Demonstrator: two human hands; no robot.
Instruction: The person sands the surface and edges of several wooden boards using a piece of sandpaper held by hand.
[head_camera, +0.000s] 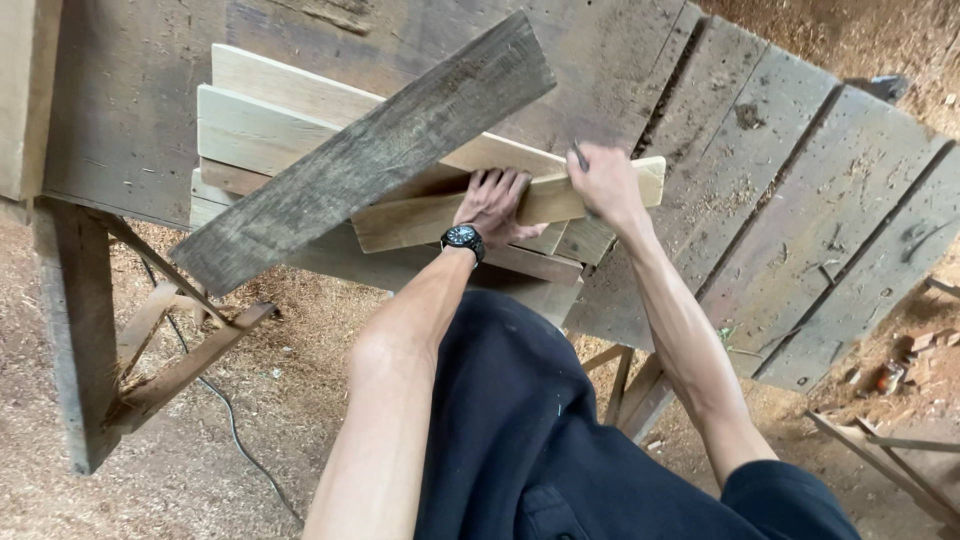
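My left hand (492, 203) lies flat, fingers spread, on a narrow pale wooden board (400, 222) that tops a stack of light planks (262, 130). A dark watch sits on that wrist. My right hand (606, 184) is closed on a thin dark pencil (579, 155), its tip down at the right end of the same pale board. A long, weathered grey plank (365, 160) lies diagonally across the stack, left of my left hand.
The stack rests on a rough grey plank workbench (800, 200) with wooden trestle legs (80, 330). Sawdust covers the ground (250, 420), where a thin cable (225, 410) runs. Wood scraps (890, 450) lie at the lower right.
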